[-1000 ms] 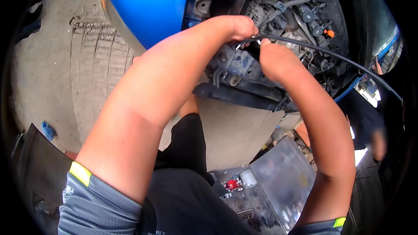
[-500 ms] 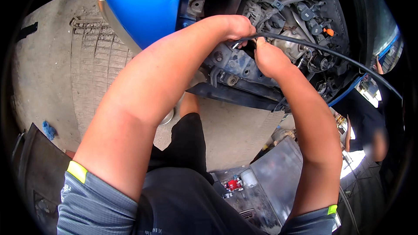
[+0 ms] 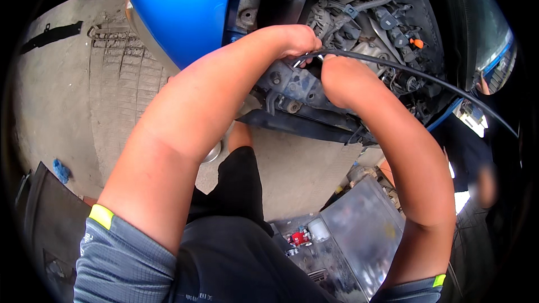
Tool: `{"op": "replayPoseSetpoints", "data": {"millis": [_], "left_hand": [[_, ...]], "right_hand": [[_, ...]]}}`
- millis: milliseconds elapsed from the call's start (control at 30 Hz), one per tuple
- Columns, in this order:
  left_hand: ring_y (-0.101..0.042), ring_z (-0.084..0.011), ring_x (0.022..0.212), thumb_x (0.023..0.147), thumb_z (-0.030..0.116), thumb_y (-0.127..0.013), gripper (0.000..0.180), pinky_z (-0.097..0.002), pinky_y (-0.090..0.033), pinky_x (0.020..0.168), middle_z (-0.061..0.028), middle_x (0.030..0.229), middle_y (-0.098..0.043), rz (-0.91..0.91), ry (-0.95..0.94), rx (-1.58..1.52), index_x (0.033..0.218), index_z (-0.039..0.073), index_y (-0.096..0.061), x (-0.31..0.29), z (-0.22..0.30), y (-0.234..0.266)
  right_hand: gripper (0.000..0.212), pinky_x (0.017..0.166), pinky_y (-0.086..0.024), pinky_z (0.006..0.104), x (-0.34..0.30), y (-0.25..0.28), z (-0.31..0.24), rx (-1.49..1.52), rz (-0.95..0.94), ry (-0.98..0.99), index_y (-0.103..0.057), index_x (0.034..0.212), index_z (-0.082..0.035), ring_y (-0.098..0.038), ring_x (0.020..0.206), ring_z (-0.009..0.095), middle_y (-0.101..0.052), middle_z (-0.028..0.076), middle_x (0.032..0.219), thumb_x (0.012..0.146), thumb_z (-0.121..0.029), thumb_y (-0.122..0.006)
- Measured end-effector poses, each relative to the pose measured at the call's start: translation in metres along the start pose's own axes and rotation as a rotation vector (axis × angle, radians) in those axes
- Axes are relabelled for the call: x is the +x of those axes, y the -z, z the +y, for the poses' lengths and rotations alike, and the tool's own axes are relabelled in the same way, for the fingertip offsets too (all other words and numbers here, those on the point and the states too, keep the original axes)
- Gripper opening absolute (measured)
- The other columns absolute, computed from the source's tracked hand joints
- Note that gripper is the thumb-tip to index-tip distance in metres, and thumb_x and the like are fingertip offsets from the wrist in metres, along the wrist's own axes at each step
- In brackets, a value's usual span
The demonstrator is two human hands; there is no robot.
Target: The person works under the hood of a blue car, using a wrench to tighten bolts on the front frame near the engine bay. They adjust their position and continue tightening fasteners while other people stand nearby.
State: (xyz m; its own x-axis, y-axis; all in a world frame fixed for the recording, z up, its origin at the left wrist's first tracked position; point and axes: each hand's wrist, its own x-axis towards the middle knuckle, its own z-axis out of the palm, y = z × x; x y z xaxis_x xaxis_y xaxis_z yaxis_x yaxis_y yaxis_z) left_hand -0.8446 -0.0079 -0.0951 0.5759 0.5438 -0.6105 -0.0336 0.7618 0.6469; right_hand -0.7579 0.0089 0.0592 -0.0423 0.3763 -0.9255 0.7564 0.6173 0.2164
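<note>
Over the front edge of an open engine bay, my left hand (image 3: 301,40) is closed around the end stretch of a black hose (image 3: 415,70). A short shiny metal piece (image 3: 297,63) sticks out below its fingers; its kind is not clear. Close beside it, my right hand (image 3: 339,76) is bent inward just under the hose, its fingers hidden behind its own back. The hose arcs from between the hands to the right rim. Beneath them runs a dusty metal front crossmember (image 3: 300,85) with bolts and holes.
Engine parts (image 3: 365,28) with an orange cap (image 3: 416,43) lie beyond my hands. A blue body panel (image 3: 179,17) is at the upper left. Below right stands a grey metal surface (image 3: 359,230) near a red item (image 3: 299,237). Another person (image 3: 471,151) is at the right.
My right hand has turned inward and moved slightly left and down, its elbow swinging out to the right. The hose sits a little lower. My left hand keeps its grip on it.
</note>
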Motion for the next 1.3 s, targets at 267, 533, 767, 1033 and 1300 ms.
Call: {"op": "replayPoseSetpoints", "data": {"millis": [267, 533, 767, 1033, 1300], "left_hand": [[-0.061, -0.0185, 0.06, 0.098, 0.024, -0.052, 0.034, -0.0329, -0.048, 0.058, -0.0091, 0.072, -0.065, 0.018, 0.006, 0.016, 0.08, -0.001, -0.067, -0.013, 0.01, -0.005], [-0.063, -0.0202, 0.061, 0.099, 0.024, -0.049, 0.037, -0.0348, -0.05, 0.061, -0.0109, 0.072, -0.065, 0.034, -0.008, 0.041, 0.08, -0.003, -0.067, -0.01, 0.004, -0.002], [-0.064, -0.0182, 0.061, 0.097, 0.012, -0.051, 0.027, -0.0324, -0.049, 0.057, -0.0092, 0.074, -0.066, -0.025, -0.029, 0.047, 0.083, -0.002, -0.069, 0.003, -0.003, 0.003], [-0.06, -0.0188, 0.062, 0.096, 0.023, -0.051, 0.031, -0.0348, -0.048, 0.06, -0.0102, 0.075, -0.067, 0.054, 0.06, 0.107, 0.09, -0.002, -0.069, -0.014, 0.009, 0.004], [-0.061, -0.0169, 0.06, 0.097, 0.02, -0.05, 0.027, -0.033, -0.048, 0.057, -0.0096, 0.081, -0.067, 0.05, 0.048, 0.055, 0.099, -0.003, -0.065, -0.003, 0.004, -0.001]], "right_hand": [[0.025, 0.089, -0.051, 0.0523, 0.069, -0.074, 0.056, 0.269, 0.24, 0.255, -0.051, 0.124, -0.003, -0.063, 0.107, 0.047, -0.066, 0.028, 0.113, 0.1, -0.012, -0.052], [0.026, 0.086, -0.053, 0.0546, 0.052, -0.067, 0.04, 0.193, 0.228, 0.117, -0.051, 0.12, 0.005, -0.066, 0.098, 0.047, -0.068, 0.032, 0.104, 0.099, -0.008, -0.044], [0.029, 0.088, -0.056, 0.0497, 0.004, 0.003, 0.002, -0.019, -0.093, 0.016, -0.055, 0.116, 0.011, -0.069, 0.104, 0.044, -0.069, 0.031, 0.108, 0.089, -0.001, -0.054], [0.037, 0.095, -0.053, 0.0491, 0.001, 0.001, 0.016, 0.184, -0.015, 0.074, -0.05, 0.132, -0.001, -0.063, 0.117, 0.043, -0.064, 0.027, 0.128, 0.096, -0.004, -0.045], [0.036, 0.098, -0.049, 0.0468, 0.077, -0.047, 0.046, 0.551, -0.032, 0.298, -0.054, 0.135, -0.006, -0.06, 0.12, 0.042, -0.064, 0.024, 0.128, 0.103, -0.02, -0.049]]}}
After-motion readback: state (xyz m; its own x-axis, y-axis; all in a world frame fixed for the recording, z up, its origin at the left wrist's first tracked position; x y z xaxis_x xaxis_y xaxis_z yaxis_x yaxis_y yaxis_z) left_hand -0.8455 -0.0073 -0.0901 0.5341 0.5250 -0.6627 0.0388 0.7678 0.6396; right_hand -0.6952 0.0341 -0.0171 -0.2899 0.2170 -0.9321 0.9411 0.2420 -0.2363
